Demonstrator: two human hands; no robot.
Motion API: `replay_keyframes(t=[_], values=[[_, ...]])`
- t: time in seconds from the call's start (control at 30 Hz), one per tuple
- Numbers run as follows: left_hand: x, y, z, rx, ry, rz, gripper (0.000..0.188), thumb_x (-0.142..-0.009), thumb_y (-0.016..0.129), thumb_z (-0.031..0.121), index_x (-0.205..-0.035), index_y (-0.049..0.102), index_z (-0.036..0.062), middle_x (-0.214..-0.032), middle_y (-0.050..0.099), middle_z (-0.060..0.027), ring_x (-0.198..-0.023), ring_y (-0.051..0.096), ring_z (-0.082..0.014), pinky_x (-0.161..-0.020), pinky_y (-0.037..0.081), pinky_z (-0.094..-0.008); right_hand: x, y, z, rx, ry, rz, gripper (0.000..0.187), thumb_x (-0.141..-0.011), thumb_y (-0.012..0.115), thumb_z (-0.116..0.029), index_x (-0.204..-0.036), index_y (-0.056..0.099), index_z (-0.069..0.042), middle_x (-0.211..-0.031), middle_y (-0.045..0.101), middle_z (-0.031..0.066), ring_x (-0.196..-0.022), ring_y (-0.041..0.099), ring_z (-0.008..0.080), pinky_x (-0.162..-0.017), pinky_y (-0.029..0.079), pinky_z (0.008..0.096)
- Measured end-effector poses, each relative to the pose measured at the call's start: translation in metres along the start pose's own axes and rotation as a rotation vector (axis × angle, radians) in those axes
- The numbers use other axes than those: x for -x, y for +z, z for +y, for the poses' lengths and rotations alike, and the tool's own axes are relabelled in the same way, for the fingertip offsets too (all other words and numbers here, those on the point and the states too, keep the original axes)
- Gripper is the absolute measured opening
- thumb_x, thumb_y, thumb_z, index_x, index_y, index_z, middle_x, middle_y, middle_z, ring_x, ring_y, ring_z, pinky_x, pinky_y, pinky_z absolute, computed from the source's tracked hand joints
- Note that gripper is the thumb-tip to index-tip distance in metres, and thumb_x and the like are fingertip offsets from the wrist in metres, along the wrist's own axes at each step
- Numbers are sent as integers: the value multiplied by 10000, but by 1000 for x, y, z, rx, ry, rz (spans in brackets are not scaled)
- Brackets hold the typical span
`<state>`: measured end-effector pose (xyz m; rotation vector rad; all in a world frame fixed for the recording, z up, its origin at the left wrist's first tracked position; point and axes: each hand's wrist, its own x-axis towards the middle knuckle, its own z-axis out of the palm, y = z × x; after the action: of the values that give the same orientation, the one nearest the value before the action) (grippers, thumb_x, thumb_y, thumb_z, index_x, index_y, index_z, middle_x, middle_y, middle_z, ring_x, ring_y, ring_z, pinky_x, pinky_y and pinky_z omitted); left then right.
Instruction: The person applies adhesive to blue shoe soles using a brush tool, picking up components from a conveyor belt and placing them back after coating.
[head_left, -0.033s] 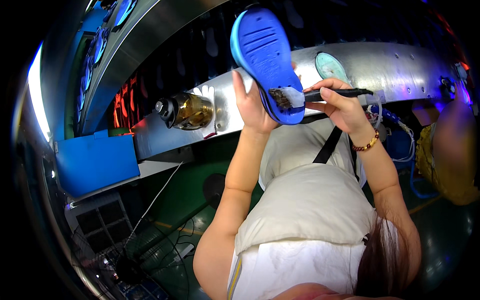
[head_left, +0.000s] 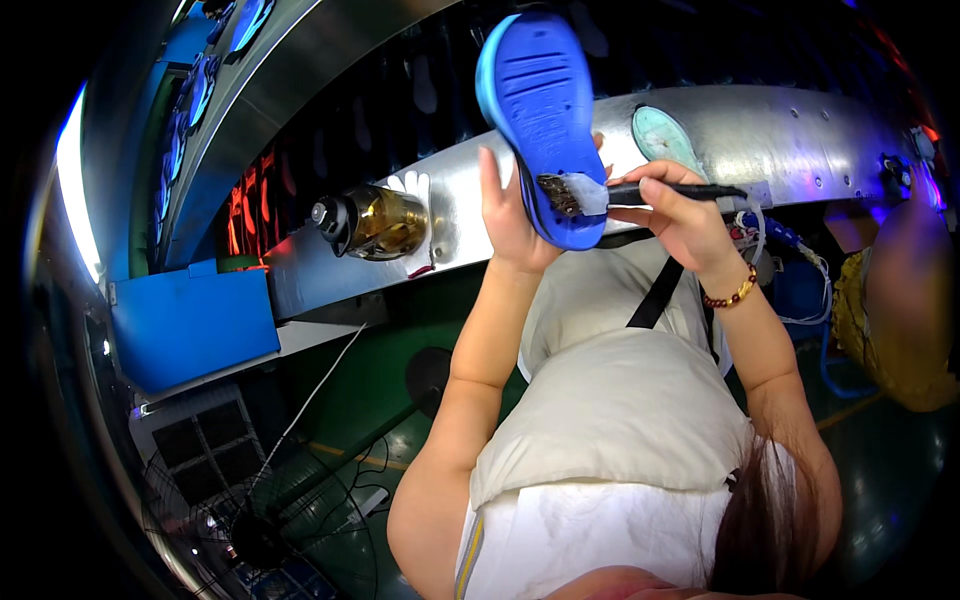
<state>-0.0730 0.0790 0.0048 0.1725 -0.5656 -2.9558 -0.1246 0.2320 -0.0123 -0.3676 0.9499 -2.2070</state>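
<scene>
While right fingers (head_left: 654,188) hold brush (head_left: 622,196), blue sole (head_left: 545,110)

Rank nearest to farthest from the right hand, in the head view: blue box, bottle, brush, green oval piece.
1. Brush: gripped in the right hand.
2. Green oval piece: beyond the hand, on the metal ledge.
3. Bottle: well left, on the same ledge.
4. Blue box: farther left, lower down.
</scene>
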Motion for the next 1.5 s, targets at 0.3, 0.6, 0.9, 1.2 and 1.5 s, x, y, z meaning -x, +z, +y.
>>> replay_keyframes(t=[0.3, 0.6, 0.9, 1.2, 1.5], values=[[1, -30, 19, -377, -267, -110, 447, -871, 364, 309, -1175, 392, -17, -1055, 514, -214, -918, 555, -268, -781, 473, -370, 3, 15, -49, 710, 182, -355, 207, -701, 645, -49, -902, 624, -5, -849, 631, 85, -730, 583, 109, -661, 462, 219], [3, -26, 41, -634, -599, -4, 386, -830, 487, 250, -1080, 475, -44, -957, 572, -139, -787, 592, -164, -670, 505, -267, -14, 12, -60, 845, -158, -788, 172, -674, 667, -39, -827, 618, 21, -856, 626, 141, -829, 607, 234, -751, 479, 304], [11, -28, 58, -728, -682, -28, 457, -813, 460, 286, -1102, 480, -68, -948, 586, -155, -760, 586, -168, -691, 479, -264, -20, 7, -73, 930, -111, -808, 216, -658, 677, -43, -852, 608, 25, -872, 620, 153, -835, 604, 245, -745, 479, 308], [16, -45, 74, -507, -611, -58, 491, -782, 474, 319, -1060, 477, -87, -938, 560, -245, -753, 592, -332, -654, 506, -434, -11, -12, -53, 871, -166, -573, 187, -697, 647, -60, -868, 617, 9, -912, 618, 122, -817, 602, 195, -722, 477, 270], [5, -63, 68, -114, -284, 52, 812, -734, 311, 686, -1173, 411, 10, -1095, 496, -220, -963, 527, -327, -749, 457, -505, 0, 1, -54, 827, -153, -485, 223, -667, 670, -52, -882, 630, -7, -864, 632, 112, -788, 605, 164, -713, 471, 248]])
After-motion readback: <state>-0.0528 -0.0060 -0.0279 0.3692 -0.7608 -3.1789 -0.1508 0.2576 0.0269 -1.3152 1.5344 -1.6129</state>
